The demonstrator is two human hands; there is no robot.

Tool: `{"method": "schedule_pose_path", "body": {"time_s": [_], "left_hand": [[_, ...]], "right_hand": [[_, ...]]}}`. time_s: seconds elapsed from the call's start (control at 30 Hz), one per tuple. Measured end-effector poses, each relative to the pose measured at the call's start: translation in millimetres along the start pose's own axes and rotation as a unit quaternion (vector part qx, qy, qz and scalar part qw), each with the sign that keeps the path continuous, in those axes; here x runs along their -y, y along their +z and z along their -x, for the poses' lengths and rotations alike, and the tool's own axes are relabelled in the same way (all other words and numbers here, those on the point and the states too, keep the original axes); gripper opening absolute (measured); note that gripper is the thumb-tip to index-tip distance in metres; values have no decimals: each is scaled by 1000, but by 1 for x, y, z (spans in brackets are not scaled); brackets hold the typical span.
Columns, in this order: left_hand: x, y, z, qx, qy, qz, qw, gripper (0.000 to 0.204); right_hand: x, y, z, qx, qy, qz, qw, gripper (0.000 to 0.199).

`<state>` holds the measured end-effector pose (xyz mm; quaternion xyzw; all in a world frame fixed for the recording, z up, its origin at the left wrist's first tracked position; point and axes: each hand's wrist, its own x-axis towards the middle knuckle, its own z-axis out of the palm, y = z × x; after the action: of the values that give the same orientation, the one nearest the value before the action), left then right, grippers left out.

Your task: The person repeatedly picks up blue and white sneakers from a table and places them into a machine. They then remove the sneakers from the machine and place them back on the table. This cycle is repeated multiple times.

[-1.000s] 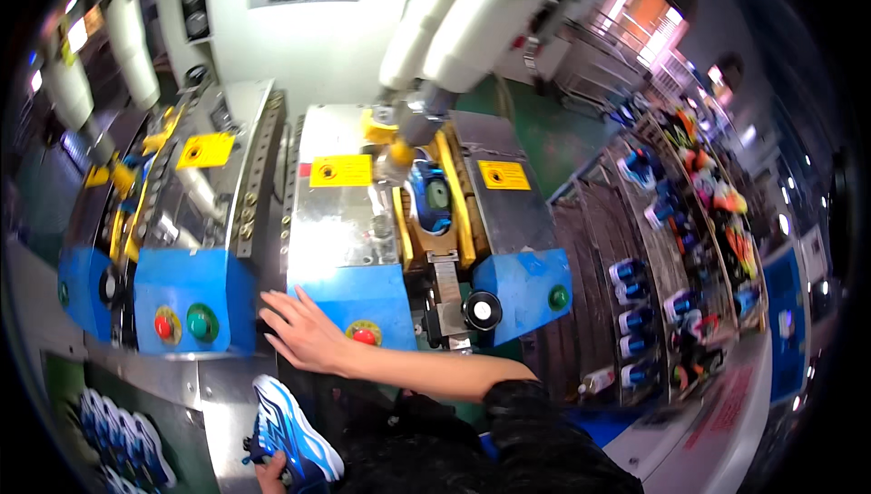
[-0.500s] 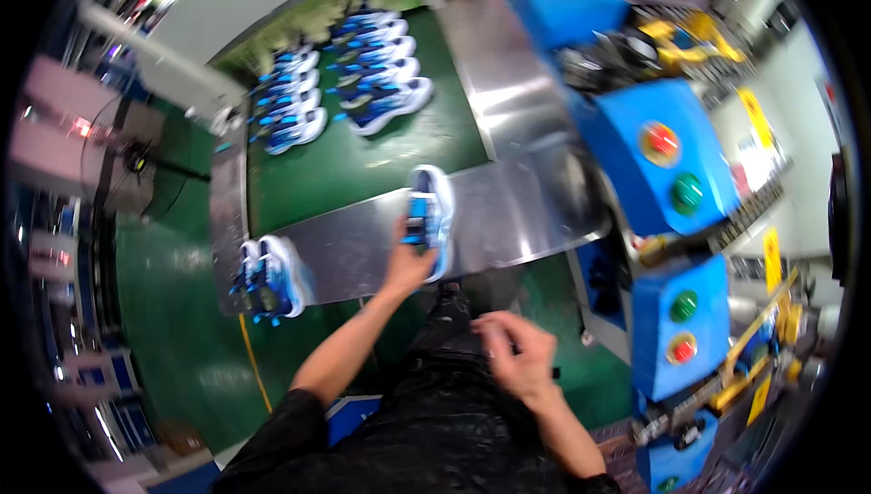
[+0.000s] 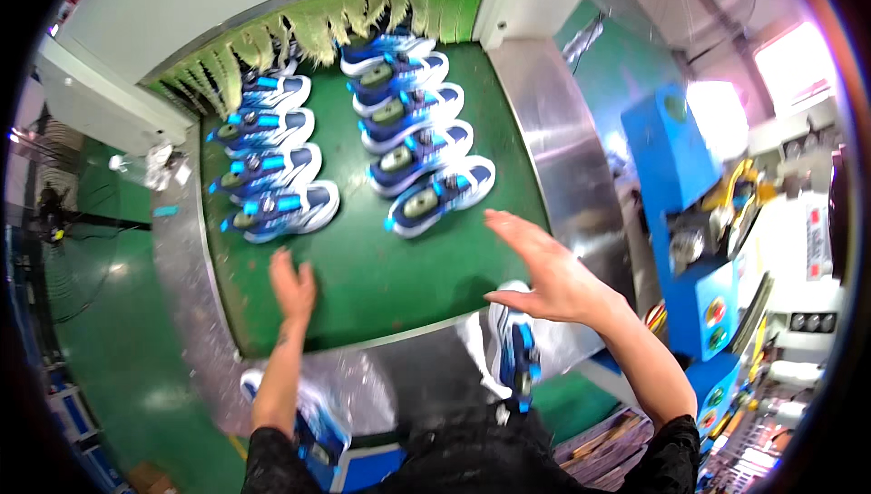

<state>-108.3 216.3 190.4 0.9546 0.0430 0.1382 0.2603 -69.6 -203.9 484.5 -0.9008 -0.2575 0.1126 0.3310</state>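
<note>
Two rows of blue-and-white shoes stand on the green conveyor bed [image 3: 390, 290], running back to the ragged green curtain [image 3: 318, 36]. Half a second ago the left hand [image 3: 294, 290] gripped a shoe above the metal worktop [image 3: 426, 369]; now it is empty and reaches over the bed, and the view has swung so that the rows face the wearer. A plate [image 3: 814, 243] with red blocks on the white machine at right bears dark print too small to read. The left hand's fingers are loosely spread, near the front left shoe [image 3: 286, 211]. The right hand [image 3: 553, 276] has its fingers extended and thumb well apart, holding nothing, near the front right shoe [image 3: 442, 196]. Below it a single shoe [image 3: 517, 349] rests on the worktop; another shoe [image 3: 318, 426] lies partly behind the left forearm.
</note>
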Motion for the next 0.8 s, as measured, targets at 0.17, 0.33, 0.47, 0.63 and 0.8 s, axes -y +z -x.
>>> {"method": "schedule_pose_path", "body": {"time_s": [0.17, 0.33, 0.47, 0.63, 0.8], "left_hand": [[55, 21, -28, -51, -62, -79, 994, 48], [64, -2, -29, -33, -88, -83, 992, 45], [65, -5, -22, -48, -116, -87, 988, 48], [-126, -99, -47, 495, -416, 550, 529, 68], [-289, -189, -17, 497, -250, 634, 537, 91]], "right_hand": [[-131, 93, -133, 168, 24, 222, 960, 72], [-126, 99, -149, 192, 47, 222, 955, 65], [-21, 102, -93, -33, 239, -1, 971, 71], [67, 17, 33, -32, 92, -172, 980, 72], [114, -50, 92, -116, -154, -38, 980, 73]]}}
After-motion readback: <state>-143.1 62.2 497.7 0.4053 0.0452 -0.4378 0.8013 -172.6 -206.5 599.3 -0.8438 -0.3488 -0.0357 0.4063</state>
